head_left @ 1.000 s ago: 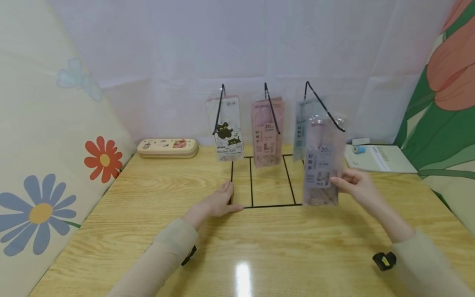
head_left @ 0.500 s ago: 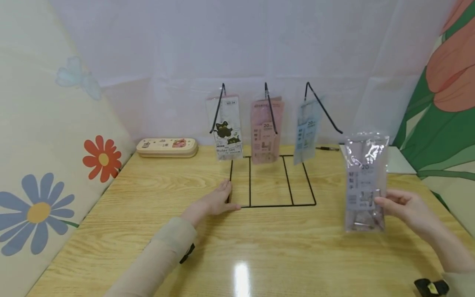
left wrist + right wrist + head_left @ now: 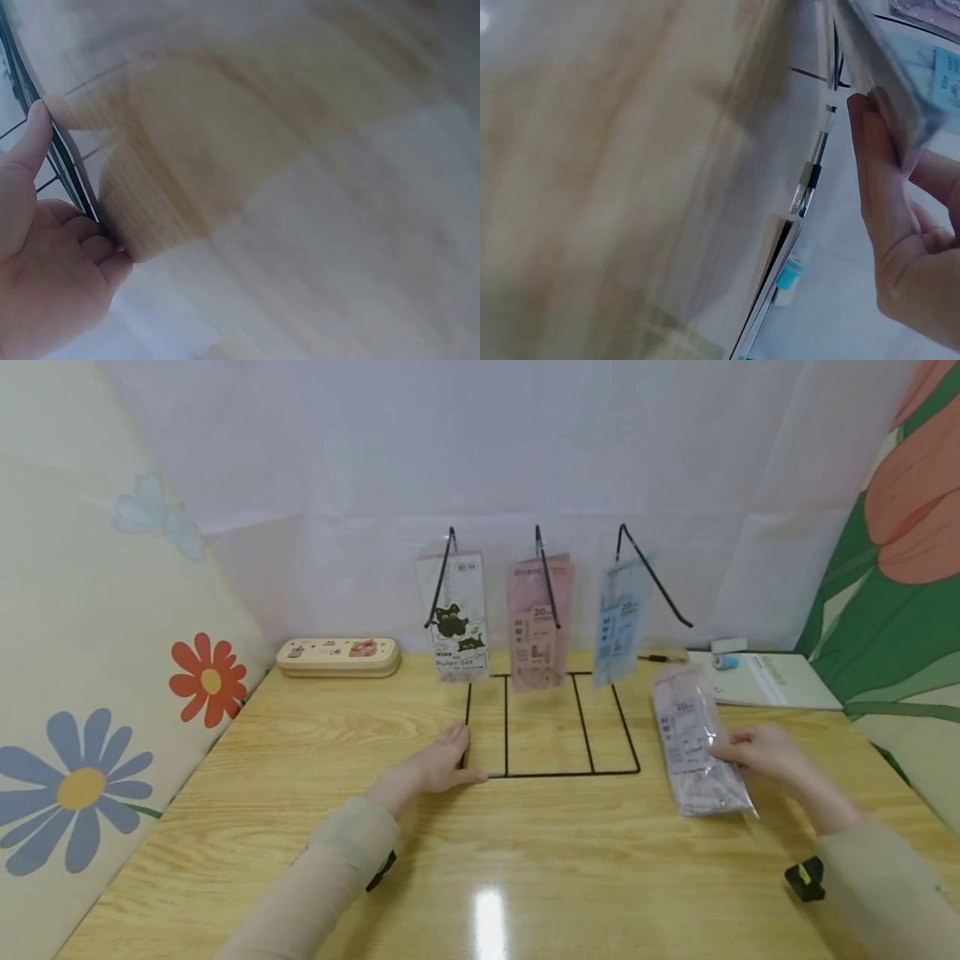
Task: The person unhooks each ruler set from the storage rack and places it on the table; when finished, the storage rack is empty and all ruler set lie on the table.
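My right hand (image 3: pixel 768 760) pinches the right edge of a clear packet with a lilac ruler set (image 3: pixel 692 735), tilted above the table right of the rack. In the right wrist view this packet (image 3: pixel 889 82) shows edge-on against the fingers. My left hand (image 3: pixel 427 768) holds the front left corner of a black wire display rack (image 3: pixel 555 775). The left wrist view shows the thumb and bent fingers (image 3: pixel 86 236) against the wire. On the rack's hooks hang a white ruler set with black cats (image 3: pixel 461 618), a pink ruler set (image 3: pixel 540 627) and a blue ruler set (image 3: pixel 619 627).
A cream pencil case (image 3: pixel 337 658) lies at the back left of the wooden table (image 3: pixel 420 868). At the back right are a notebook (image 3: pixel 780 681), a small blue object (image 3: pixel 725 662) and a pen (image 3: pixel 660 658). White cloth hangs behind.
The lilac ruler set came off the right hook, went right and towards me, then back left, and now tilts lower. The blue set behind it is uncovered. My left hand stays at the rack.
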The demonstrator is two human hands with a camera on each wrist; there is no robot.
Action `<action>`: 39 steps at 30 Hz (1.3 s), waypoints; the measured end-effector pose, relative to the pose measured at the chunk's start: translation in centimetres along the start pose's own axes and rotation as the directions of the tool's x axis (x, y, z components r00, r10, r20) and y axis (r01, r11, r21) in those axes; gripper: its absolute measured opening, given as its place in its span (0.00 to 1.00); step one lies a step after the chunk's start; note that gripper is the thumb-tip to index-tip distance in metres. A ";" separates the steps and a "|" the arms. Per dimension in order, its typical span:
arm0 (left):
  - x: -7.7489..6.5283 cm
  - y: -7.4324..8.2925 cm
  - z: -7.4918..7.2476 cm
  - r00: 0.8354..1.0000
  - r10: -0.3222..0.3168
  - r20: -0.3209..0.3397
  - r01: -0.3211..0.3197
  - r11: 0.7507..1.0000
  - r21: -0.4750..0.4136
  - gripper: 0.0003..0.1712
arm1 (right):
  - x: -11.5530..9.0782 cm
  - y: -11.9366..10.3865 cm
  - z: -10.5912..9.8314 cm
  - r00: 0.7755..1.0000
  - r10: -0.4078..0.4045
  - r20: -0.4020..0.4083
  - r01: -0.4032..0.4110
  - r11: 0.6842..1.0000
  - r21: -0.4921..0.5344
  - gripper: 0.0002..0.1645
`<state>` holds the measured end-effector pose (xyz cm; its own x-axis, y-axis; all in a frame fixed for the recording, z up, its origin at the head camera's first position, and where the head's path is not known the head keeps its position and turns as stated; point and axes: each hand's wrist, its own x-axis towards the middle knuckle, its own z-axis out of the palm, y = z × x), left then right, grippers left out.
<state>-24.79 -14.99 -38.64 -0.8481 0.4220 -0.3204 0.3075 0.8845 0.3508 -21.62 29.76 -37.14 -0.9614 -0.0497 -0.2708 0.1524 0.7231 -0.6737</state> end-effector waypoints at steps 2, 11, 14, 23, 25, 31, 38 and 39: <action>-0.1 0.0 0.0 1.000 -0.002 0.005 0.002 1.000 -0.001 0.52 | 0.6 -0.6 0.1 1.000 0.028 0.005 -0.028 0.999 -0.025 0.20; -0.1 0.0 -0.2 1.000 -0.005 0.018 0.005 0.999 -0.034 0.52 | 2.2 -2.0 0.7 0.998 0.047 -0.033 -0.051 0.989 -0.142 0.15; -0.1 -0.1 -0.2 1.000 -0.001 0.013 0.002 0.999 -0.032 0.53 | 2.3 -2.9 0.8 0.997 -0.020 -0.073 0.003 0.973 -0.231 0.30; 0.0 -0.1 -0.4 1.000 0.010 0.001 -0.010 1.000 -0.018 0.53 | 4.6 -6.5 0.4 0.966 -0.239 -0.097 0.243 0.970 0.025 0.56; 0.0 0.0 -0.4 1.000 0.017 0.002 -0.017 1.000 -0.020 0.52 | 5.4 -7.1 0.3 0.962 -0.255 -0.101 0.261 0.963 0.059 0.56; -0.3 0.2 -0.5 1.000 0.019 0.004 -0.019 0.999 -0.037 0.53 | 7.3 -8.9 0.3 0.963 -0.256 -0.090 0.267 0.951 0.156 0.56; -0.6 0.3 -0.5 1.000 0.014 0.016 -0.014 0.999 -0.051 0.54 | 8.1 -9.9 0.8 0.969 -0.220 -0.109 0.242 0.928 0.282 0.54; -0.5 0.2 -0.4 1.000 0.012 0.015 -0.011 0.999 -0.052 0.53 | 8.2 -10.0 0.9 0.968 -0.222 -0.118 0.248 0.922 0.297 0.51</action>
<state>-24.51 -15.11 -38.03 -0.8378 0.4351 -0.3297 0.2938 0.8684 0.3995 -30.79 21.50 -33.24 -0.9913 -0.1279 -0.0314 -0.0298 0.4500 -0.8926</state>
